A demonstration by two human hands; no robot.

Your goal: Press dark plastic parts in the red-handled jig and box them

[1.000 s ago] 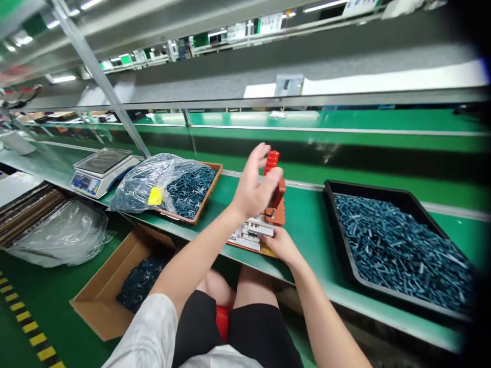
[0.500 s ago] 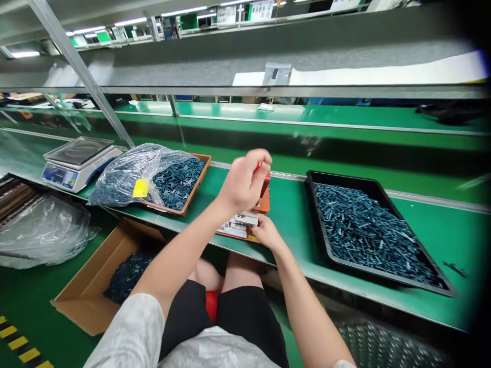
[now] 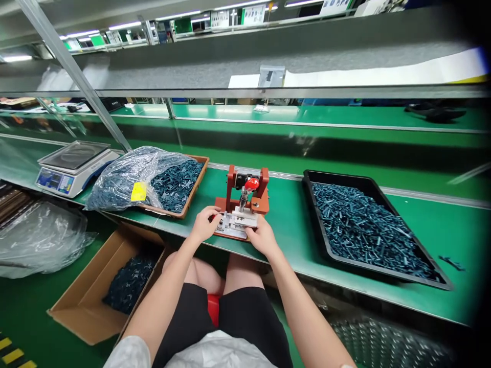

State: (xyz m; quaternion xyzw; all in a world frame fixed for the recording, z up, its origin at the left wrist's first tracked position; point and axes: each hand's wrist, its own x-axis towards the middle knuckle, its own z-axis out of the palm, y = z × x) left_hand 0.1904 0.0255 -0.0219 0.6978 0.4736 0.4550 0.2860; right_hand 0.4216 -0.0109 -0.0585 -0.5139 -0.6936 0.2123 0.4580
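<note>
- At the front edge of the green bench (image 3: 289,225), the head view shows a red-orange hand press (image 3: 242,205) standing between the person's two hands, which are well apart from each other.
- The left hand (image 3: 206,224) is at the left end of the press's metal jig (image 3: 235,223), fingers curled; whether they pinch a small part can't be made out.
- The right hand (image 3: 264,237) touches the jig's right end, thumb on the near side; its grip is partly hidden.
- A red knob (image 3: 251,184) tops the press, above both hands.
- Rightward, a black tray (image 3: 383,274) holds many dark teal pieces (image 3: 364,227).
- Leftward lie an orange-brown tray (image 3: 196,187) of similar pieces, a clear plastic bag (image 3: 118,174) over it, and a scale (image 3: 72,166).
- Below, a cardboard box (image 3: 86,286) holds more.
</note>
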